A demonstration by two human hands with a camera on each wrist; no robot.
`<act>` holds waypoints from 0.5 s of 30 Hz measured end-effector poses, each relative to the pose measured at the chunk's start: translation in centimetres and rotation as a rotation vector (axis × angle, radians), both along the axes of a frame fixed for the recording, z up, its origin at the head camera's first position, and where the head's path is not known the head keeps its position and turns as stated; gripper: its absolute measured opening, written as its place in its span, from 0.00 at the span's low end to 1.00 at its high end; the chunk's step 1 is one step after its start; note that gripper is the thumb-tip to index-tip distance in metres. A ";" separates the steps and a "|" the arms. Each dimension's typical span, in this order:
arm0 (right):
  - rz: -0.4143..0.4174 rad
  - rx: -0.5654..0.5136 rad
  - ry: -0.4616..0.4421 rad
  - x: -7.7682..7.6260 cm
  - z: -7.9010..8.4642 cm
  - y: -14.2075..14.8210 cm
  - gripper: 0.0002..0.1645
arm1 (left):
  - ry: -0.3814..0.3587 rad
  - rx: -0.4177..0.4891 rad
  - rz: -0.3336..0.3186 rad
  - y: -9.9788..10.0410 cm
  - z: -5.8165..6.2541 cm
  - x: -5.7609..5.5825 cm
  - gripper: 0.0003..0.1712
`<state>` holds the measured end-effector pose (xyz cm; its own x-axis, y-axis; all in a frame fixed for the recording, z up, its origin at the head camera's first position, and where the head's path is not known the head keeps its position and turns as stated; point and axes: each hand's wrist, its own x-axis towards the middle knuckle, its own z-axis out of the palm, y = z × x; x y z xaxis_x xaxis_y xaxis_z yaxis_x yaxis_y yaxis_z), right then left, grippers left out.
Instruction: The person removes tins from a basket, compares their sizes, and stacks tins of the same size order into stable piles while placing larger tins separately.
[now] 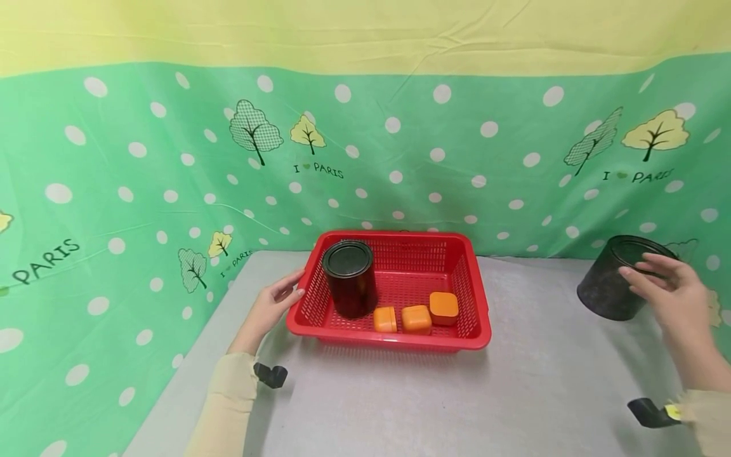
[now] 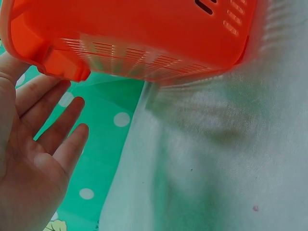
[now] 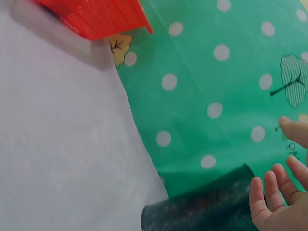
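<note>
My left hand (image 1: 267, 311) is at the left rim of the red basket (image 1: 388, 341), fingers spread, mostly straight. Basket sits on the table (image 1: 400, 400); upright black can (image 1: 353, 295) plus three orange containers (image 1: 444, 304) inside. My right hand (image 1: 676, 298), fingers wide, is beside a second can (image 1: 606, 285); contact unclear.

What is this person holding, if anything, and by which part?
The left hand touches the red basket at its left rim; whether it grips cannot be told. The right hand, at the outer black can, holds nothing.
</note>
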<state>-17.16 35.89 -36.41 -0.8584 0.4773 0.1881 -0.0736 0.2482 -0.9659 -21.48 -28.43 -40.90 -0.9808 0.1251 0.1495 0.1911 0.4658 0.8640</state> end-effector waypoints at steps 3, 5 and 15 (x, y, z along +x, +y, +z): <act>0.026 0.008 0.004 -0.2 0.1 -0.8 0.23 | 0.001 0.001 0.002 0.0 0.0 0.0 0.31; 0.059 -0.027 0.014 -0.4 0.1 -1.2 0.22 | -0.001 0.001 0.003 -0.1 -0.1 0.0 0.31; 0.252 -0.099 0.074 -0.9 0.0 -3.6 0.21 | -0.008 0.012 0.004 -0.3 -0.5 -0.2 0.31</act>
